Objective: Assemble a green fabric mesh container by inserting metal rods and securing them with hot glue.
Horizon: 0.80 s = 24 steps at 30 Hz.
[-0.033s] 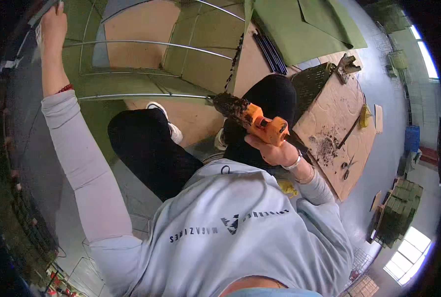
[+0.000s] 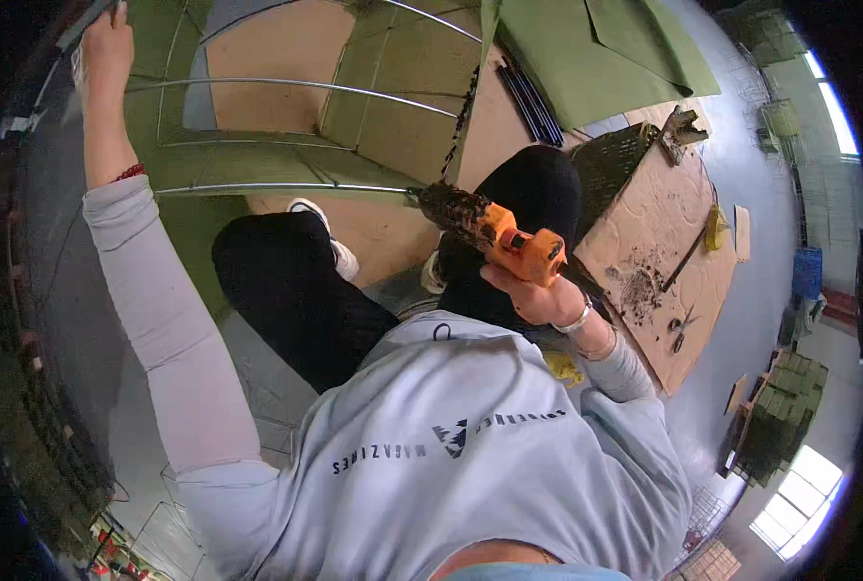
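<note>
My right hand (image 2: 540, 298) is wrapped round the handle of an orange glue gun (image 2: 523, 250) whose front end is crusted with dark residue. Its nozzle meets the right end of a thin metal rod of the wire frame (image 2: 286, 185), beside the green sheet (image 2: 218, 167). Far to the upper left, with the arm stretched out, my left hand (image 2: 107, 53) is closed at the outer edge of this green-lined frame; its fingertips are partly hidden. Dark clumps hang in a line along the frame's right side.
Right of my knee lies a stained cardboard sheet (image 2: 668, 252) bearing scissors (image 2: 683, 324), dark crumbs and a yellow-ended stick (image 2: 713, 230). Several black sticks (image 2: 528, 102) lie beside a large green sheet (image 2: 610, 48). A crusted metal stand (image 2: 681, 134) stands at the cardboard's far end.
</note>
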### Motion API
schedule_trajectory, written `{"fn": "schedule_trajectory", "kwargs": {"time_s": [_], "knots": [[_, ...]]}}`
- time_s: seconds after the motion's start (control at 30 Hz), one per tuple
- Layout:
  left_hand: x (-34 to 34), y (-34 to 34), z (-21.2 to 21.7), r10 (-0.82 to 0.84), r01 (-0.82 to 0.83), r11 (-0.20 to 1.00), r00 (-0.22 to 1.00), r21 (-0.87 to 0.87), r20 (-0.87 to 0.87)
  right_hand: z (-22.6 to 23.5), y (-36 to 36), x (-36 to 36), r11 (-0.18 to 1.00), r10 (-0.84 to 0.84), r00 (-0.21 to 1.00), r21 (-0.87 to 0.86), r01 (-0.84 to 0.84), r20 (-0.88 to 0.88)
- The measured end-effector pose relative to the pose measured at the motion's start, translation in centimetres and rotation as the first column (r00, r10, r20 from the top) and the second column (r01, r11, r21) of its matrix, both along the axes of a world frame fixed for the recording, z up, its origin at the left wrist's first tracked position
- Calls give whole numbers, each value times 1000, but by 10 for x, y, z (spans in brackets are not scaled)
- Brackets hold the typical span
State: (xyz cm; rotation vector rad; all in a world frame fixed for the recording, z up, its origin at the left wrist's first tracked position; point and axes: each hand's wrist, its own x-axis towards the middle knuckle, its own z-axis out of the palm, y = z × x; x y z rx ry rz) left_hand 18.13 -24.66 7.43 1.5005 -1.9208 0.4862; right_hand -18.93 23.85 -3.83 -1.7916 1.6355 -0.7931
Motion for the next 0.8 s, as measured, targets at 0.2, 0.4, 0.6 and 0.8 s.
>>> {"fn": "schedule_trajectory", "kwargs": {"time_s": [0.2,0.4,0.6,0.8], "knots": [[-6,23,10,58,-57,997,998,48,-7,14,-3,9,995,86,996,-56,-88,-27],[-7,20,10,69,-70,997,998,45,7,9,-4,14,989,80,996,-122,-85,-40],[-4,28,10,68,-69,997,998,42,13,13,-5,18,995,53,997,-89,-49,49],[-5,22,7,66,-66,998,998,20,-11,8,-12,21,985,114,993,-125,-118,-39]]}}
